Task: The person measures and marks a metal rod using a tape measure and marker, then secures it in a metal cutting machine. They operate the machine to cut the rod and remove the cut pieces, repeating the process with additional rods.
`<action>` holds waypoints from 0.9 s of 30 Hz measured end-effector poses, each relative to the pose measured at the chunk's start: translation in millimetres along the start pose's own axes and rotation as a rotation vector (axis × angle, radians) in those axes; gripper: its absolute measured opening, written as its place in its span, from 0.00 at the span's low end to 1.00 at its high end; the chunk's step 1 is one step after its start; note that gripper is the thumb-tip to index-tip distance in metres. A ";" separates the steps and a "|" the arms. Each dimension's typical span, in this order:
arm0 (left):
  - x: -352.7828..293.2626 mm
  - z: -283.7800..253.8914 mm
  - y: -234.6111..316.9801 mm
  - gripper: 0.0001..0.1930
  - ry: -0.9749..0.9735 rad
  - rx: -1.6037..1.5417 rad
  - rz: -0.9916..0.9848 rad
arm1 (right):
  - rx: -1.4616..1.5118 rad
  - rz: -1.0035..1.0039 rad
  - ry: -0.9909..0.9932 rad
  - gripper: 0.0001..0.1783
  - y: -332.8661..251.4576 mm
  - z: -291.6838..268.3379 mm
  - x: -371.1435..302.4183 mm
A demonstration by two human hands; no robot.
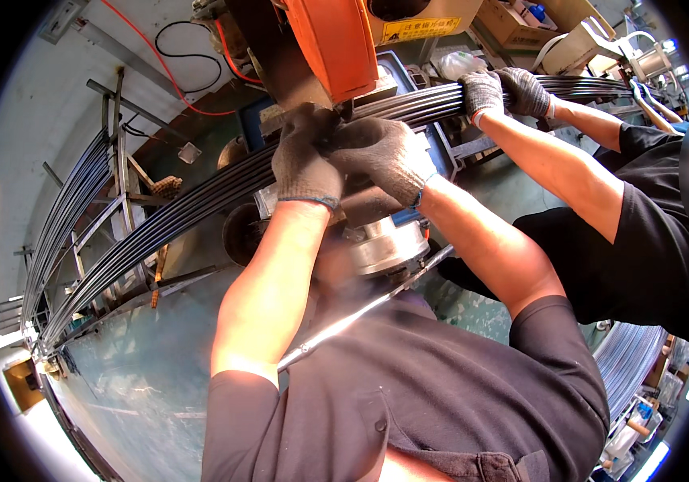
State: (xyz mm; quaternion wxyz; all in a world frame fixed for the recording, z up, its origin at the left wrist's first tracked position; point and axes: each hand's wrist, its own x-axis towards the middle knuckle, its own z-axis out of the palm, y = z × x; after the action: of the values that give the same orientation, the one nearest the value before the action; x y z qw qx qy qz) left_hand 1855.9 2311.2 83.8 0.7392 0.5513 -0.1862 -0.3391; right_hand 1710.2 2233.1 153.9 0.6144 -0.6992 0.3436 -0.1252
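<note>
Rod bundle (425, 104), dark and slender, runs across the machine directly below the orange guard (332, 48); to the left it curves away past a metal rack (123, 205). Left hand (308, 157) and right hand (388, 161), both in grey knit gloves, meet over the bundle just under the guard. Fingers: tips hidden by the gloves and dark shadow; cannot tell whether they are clamped on the rods or resting on them. To the right, a co-worker's gloved hands (482, 92) are wrapped around the same bundle.

Step in hand, judged: steadying the rods at the machine. Good practice: keep the rods side by side and level, share the load evenly with the co-worker, agree on a signal before any shift, and hold fingers and loose glove fabric well away from whatever the guard covers.

Markings: yellow label (421, 30) on the machine housing beside the guard, black characters plus a small symbol, apparently a caution notice; wording not transcribed. No brand noted.
</note>
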 end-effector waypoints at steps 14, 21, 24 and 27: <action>23.0 -44.0 -5.1 0.10 0.115 0.189 -0.150 | -1.106 -0.749 -0.013 0.16 96.4 -97.7 111.8; 31.5 -63.7 -29.7 0.09 0.055 0.753 0.121 | -1.012 -0.507 0.053 0.12 85.8 -44.8 100.3; 21.9 -50.5 -17.5 0.09 0.039 0.848 0.185 | -0.992 -0.524 0.107 0.11 95.7 -41.6 96.8; 13.8 -41.1 -9.8 0.10 0.002 0.920 0.207 | -1.042 -0.500 0.134 0.10 94.3 -35.0 91.0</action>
State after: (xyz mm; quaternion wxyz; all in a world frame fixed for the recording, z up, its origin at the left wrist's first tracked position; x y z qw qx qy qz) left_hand 1889.3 2328.2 59.9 0.4480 0.8007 -0.3702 -0.1454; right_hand 1725.2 2147.5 49.7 0.1180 -0.9597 0.2225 -0.1248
